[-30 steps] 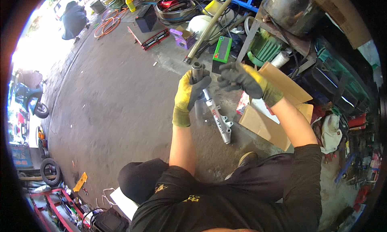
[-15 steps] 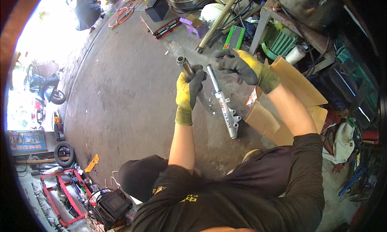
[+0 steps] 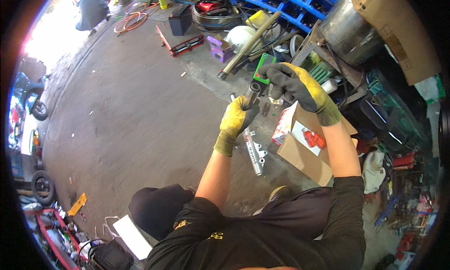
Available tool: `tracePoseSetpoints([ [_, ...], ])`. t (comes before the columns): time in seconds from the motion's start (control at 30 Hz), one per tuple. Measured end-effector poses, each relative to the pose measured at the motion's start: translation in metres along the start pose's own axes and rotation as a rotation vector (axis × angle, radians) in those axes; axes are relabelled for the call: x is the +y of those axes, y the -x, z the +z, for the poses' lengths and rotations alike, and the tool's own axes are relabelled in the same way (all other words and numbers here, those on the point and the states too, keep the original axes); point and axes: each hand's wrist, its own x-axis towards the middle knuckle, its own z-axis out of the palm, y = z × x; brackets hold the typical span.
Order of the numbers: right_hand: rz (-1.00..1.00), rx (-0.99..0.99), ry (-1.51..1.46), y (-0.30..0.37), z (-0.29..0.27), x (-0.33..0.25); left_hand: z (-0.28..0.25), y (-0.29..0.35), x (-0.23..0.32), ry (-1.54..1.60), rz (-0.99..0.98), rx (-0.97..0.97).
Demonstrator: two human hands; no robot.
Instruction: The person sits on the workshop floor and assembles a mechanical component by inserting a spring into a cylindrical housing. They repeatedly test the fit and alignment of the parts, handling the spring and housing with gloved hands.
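My left hand (image 3: 235,117), in a yellow and dark grey work glove, is wrapped round a metal tube (image 3: 253,90) whose hollow, ringed end points up. Up and to the right of it, my right hand (image 3: 297,87) in a matching glove hovers with fingers bent and drawn together; anything between them is hidden or too small to make out. A silver motorcycle fork leg (image 3: 254,155) with side brackets lies on the floor beneath my left hand, which partly covers it.
An opened cardboard box (image 3: 307,160) lies by my right forearm, with a red and white packet (image 3: 283,124) beside it. Farther off are a green box (image 3: 263,68), a long pole (image 3: 251,45), a black battery (image 3: 180,20) and blue bins (image 3: 276,7). Another person (image 3: 92,10) crouches far left.
The view has shifted. My left hand has brought the tube rightward, closer to my right hand, and now covers part of the fork leg. My right hand's fingers stay bent.
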Motion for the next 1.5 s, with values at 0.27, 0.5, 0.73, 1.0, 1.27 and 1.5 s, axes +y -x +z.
tracePoseSetpoints([
  [0.27,0.272,0.217,0.243,-0.01,0.051,-0.037,-0.017,0.003,0.016,-0.137,0.042,-0.213],
  [0.5,0.402,0.13,0.513,-0.026,0.072,-0.06,-0.033,0.001,0.02,-0.111,0.099,-0.282],
  [0.73,0.484,0.084,0.578,-0.037,0.092,-0.07,-0.032,0.007,0.023,-0.13,0.114,-0.163],
  [1.0,0.517,0.042,0.376,-0.041,0.086,-0.047,-0.018,0.005,0.009,-0.126,0.23,-0.159],
  [1.27,0.527,0.201,0.127,-0.04,0.083,-0.024,-0.019,-0.001,0.005,-0.082,0.241,-0.183],
  [1.5,0.526,0.331,0.009,-0.049,0.101,-0.024,-0.015,-0.004,-0.002,-0.109,0.286,-0.139],
])
